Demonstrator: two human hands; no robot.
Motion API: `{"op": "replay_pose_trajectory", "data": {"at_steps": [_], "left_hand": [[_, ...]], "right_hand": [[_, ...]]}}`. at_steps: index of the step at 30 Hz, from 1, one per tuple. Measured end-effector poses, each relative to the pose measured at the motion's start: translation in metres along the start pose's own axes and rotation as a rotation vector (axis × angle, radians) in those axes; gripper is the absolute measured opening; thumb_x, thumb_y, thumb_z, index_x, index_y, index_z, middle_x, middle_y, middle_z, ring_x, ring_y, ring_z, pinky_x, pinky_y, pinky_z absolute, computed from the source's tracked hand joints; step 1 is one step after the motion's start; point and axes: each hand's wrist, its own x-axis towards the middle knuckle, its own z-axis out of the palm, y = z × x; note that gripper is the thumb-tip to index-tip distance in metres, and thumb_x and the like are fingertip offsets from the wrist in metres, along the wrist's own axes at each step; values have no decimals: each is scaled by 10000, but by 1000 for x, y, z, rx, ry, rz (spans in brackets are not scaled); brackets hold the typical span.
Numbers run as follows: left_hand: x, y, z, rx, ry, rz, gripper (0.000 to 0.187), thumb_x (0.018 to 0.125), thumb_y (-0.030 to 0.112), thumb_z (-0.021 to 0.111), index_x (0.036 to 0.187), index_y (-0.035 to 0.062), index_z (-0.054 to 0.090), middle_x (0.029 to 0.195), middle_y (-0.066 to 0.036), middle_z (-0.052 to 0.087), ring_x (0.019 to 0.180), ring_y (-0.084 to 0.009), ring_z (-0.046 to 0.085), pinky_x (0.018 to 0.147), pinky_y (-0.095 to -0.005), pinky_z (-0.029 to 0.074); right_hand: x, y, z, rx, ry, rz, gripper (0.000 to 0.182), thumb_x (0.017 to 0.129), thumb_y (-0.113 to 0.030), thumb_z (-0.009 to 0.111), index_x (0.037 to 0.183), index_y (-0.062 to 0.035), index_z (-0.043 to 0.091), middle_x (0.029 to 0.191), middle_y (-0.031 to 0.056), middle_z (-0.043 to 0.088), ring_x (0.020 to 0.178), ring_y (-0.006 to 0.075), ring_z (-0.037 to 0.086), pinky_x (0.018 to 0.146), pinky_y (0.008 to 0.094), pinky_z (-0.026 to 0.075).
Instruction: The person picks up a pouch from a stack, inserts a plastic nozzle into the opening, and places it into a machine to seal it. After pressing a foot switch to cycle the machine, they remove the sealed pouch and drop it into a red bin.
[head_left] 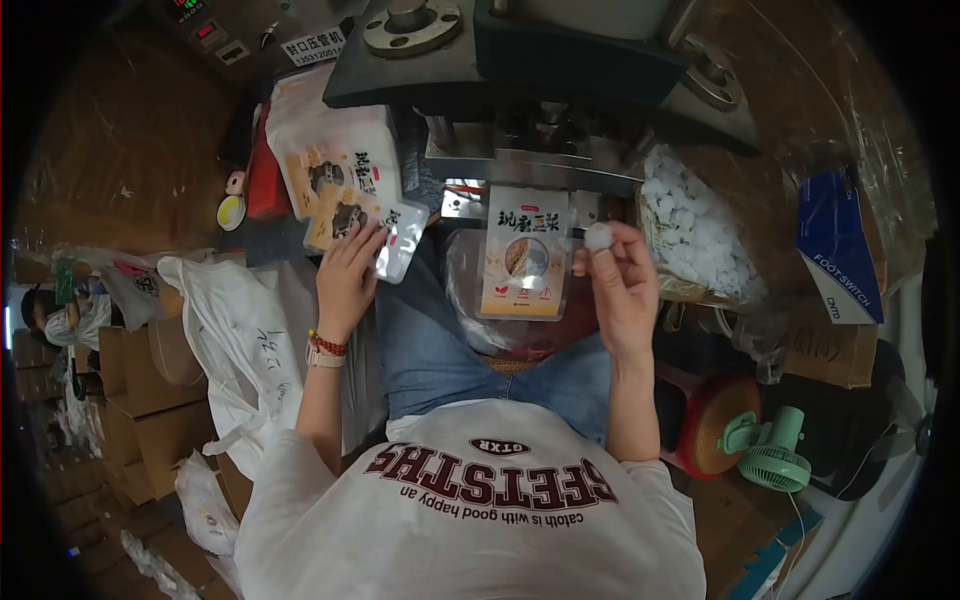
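Right hand (603, 262) up beside the machine, thumb and fingers pinching a small white cap (598, 236), and it's just to the right of the middle pouch (525, 255)! That pouch faces us, lettering upright, its top edge close under the metal bar of the machine (560, 165); whether the bar grips it, I can't tell. Over to the left hand (350, 262): fingers laid across a tilted pouch (402, 240), thumb hard to make out, so no telling whether it's gripping or just resting. That pouch overlaps the near end of a pile of pouches (335, 150), all printed alike. Out on the right, a heap of white caps (695, 225), and beyond it a blue box (840, 250) marked FOOT SWITCH. Lower down, a green fan (775, 465) beside a red stool (715, 425).
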Motion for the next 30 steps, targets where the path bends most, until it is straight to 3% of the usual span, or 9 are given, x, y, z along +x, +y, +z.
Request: {"op": "replay_pose_trajectory", "data": {"at_steps": [1,6,8,16,18,20,22,28,30], "left_hand": [[0,11,-7,-64,131,1,526,666,-48,595,1159,130,641,1171,-40,645,1111,-232,598,944,-361,455],[10,57,-20,-492,219,-161,414,653,-59,565,1011,101,699,1029,-41,694,997,-228,655,845,-327,512],[15,70,-25,-492,296,-1,422,645,-50,571,1018,104,694,1026,-49,694,995,-221,656,829,-309,518],[26,102,-28,-562,115,164,303,721,3,635,1018,51,671,958,-60,699,789,-159,685,662,-275,534],[29,110,-1,-981,-354,-264,177,830,93,665,990,18,672,836,-71,694,687,-61,636,616,-238,504],[40,126,20,-1069,-320,-300,231,881,192,672,948,-29,676,764,-67,685,652,-17,578,576,-214,474],[54,141,19,-1684,-296,-598,240,881,180,669,920,-57,677,788,-66,693,666,-55,613,569,-219,486],[94,136,20,-1921,-323,-695,235,882,170,663,986,-40,648,952,-108,686,785,-146,676,692,-268,556],[99,137,18,-1915,-334,-754,249,879,189,670,965,-43,649,924,-97,688,777,-135,665,684,-268,541]], "right_hand": [[-3,2,11,19,-34,46,293,932,-118,581,1193,-4,507,997,50,611,878,130,567,814,269,447],[1,18,51,-75,-137,82,265,893,-66,616,1148,-9,570,1002,67,612,866,138,582,802,268,467],[4,21,56,-710,-281,-107,242,871,-31,608,1111,-43,589,923,66,597,856,199,616,790,291,480],[5,-15,39,-1370,-511,-533,380,814,-19,635,1188,-57,582,1078,110,559,1000,316,533,810,383,476],[11,-19,30,-1182,-280,-533,380,821,-22,635,1194,-36,567,1119,122,570,1017,314,549,840,380,469],[14,-28,10,-1164,-80,-517,335,833,-35,642,1162,-16,584,1101,135,599,999,301,578,846,362,467],[19,-41,-12,-1200,112,-469,229,841,-34,634,1067,-6,617,1004,156,614,919,313,593,804,361,470],[44,-19,-75,-1709,313,-371,228,838,-87,616,1057,-25,605,1013,150,592,912,333,575,778,409,476],[47,-11,-72,-1674,347,-53,239,831,-106,612,1055,-26,598,1010,150,582,996,338,545,811,431,464]]}}
